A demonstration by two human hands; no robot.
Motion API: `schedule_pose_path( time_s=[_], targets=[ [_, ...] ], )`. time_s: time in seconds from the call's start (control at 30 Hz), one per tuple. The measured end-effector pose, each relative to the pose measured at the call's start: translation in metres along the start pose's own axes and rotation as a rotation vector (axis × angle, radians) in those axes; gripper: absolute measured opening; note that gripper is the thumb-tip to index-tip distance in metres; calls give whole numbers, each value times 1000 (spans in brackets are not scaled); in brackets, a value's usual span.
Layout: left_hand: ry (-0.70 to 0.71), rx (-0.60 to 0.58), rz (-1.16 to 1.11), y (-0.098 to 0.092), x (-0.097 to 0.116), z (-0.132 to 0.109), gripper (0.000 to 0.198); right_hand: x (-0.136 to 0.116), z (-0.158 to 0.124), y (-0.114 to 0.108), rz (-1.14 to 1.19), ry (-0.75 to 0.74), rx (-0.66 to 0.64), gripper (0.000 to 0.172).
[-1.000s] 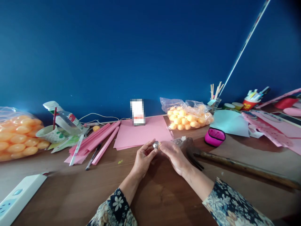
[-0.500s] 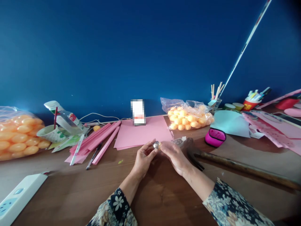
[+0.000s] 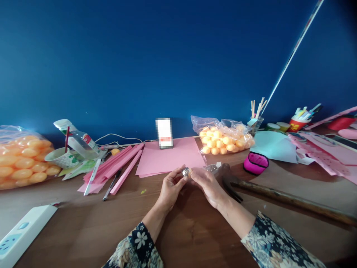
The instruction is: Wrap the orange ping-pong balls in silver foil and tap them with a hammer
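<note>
Between both hands, above the wooden table (image 3: 192,230), is a small shiny silver ball (image 3: 186,171). My left hand (image 3: 170,187) pinches it from the left with thumb and fingertips. From the right, my right hand (image 3: 205,185) has its fingers closed at the ball's edge, where a bit of something yellowish shows; the fingers hide what exactly they grip. Just behind my right hand lies a small clear plastic bag (image 3: 213,168). Close to its right side rests the dark head of a hammer (image 3: 227,178).
Pink paper sheets (image 3: 170,160) lie behind the hands, with a blurred white upright object (image 3: 164,133). Bags of orange balls stand right (image 3: 223,141) and left (image 3: 25,160). Pink strips (image 3: 117,163), a pen (image 3: 112,185), a power strip (image 3: 26,232) and a magenta pouch (image 3: 256,163) surround them.
The silver ball appears turned slightly between the fingers and shows more of its surface. Both hands stay in nearly the same place; the view has shifted a little.
</note>
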State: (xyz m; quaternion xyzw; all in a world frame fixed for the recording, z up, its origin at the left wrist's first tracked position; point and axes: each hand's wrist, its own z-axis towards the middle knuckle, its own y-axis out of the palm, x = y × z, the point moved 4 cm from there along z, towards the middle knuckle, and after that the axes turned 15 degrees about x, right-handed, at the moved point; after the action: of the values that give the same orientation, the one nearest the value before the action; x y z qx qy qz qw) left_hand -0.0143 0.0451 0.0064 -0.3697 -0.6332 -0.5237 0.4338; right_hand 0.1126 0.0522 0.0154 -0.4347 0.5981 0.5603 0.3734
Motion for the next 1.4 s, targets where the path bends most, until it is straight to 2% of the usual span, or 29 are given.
schedule_pose_path(
  time_s=[0.23, 1.03, 1.4],
  targets=[
    [0, -4, 4, 0, 0, 0, 52, 0, 0, 0, 2, -3, -6, 17],
    [4, -11, 15, -1, -1, 1, 54, 3, 0, -2, -14, 22, 34, 25],
    [1, -3, 15, -1, -1, 0, 55, 1, -1, -2, -38, 19, 31, 21]
  ],
)
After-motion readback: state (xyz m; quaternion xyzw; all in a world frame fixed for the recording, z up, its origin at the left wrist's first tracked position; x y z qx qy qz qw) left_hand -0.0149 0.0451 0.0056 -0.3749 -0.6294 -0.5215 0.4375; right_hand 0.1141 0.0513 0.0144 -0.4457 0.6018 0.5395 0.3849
